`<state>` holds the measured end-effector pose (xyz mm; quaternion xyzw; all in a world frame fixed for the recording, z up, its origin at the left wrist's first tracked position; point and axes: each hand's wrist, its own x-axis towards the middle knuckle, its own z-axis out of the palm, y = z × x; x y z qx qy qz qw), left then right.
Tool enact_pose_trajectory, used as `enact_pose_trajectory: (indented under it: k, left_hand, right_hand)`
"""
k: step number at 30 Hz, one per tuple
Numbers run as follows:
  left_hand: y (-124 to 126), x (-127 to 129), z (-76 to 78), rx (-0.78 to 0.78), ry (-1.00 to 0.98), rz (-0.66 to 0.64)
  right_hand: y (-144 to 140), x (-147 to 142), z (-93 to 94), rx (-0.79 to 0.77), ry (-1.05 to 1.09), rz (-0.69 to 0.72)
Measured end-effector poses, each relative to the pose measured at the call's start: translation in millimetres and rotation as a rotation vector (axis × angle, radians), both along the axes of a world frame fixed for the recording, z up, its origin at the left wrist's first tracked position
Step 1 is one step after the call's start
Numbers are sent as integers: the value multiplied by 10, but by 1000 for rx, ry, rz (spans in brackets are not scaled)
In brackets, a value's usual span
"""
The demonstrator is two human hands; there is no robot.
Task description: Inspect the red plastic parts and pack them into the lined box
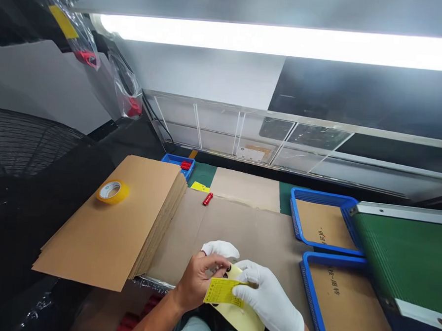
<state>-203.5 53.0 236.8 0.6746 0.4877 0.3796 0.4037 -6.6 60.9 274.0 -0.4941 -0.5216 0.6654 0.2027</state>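
Observation:
My left hand (196, 278), mostly bare, is closed on the left side of a pale yellow sheet (248, 322) with black round marks. White fabric (220, 249) shows at its far side; whether it is worn on the fingers I cannot tell. My right hand (268, 296), in a white glove, pinches a bright yellow printed label (222, 290) over the sheet. The label's left end lies close to my left fingers. Beyond the hands, a small red cylinder (208, 199) and another yellow label (200, 186) lie on the cardboard-covered table (225, 220).
At left, a roll of yellow tape (120, 192) rests on stacked cardboard sheets (91, 242). Two blue trays (304, 268) with cardboard inside stand at right, beside a green conveyor belt (408, 259). A small blue tray (165, 157) holds red pieces at the back.

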Motion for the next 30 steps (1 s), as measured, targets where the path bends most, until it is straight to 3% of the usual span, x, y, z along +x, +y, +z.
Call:
enact_pose_trajectory:
  k: [6,13,19,21,23,26,28,30]
  left_hand:
    - [-199,-14,3,95,-131,-43]
    - [-282,-11,49,174,-61,-132]
    - [-221,-69,69,521,294,-148]
    - [-212,-88,63,556,379,-150]
    - [-214,-84,57,456,356,-179]
    - [-209,-39,30,152,160,-151]
    - [-188,-30,-18,-33,26,38]
    - [-177,-97,-99,-147,-97,352]
  right_hand:
    - [-275,-61,82,34,-60,-34]
    - [-394,-58,108,104,-56,-5]
    - [-375,-51,171,133,-96,49]
    - [-359,-63,197,126,-110,54]
    - [-347,-78,217,102,-113,51]
    - [-347,-83,200,49,-107,12]
    - [-353,-67,124,16,-112,-14]
    - [-335,-59,-23,-14,-119,-44]
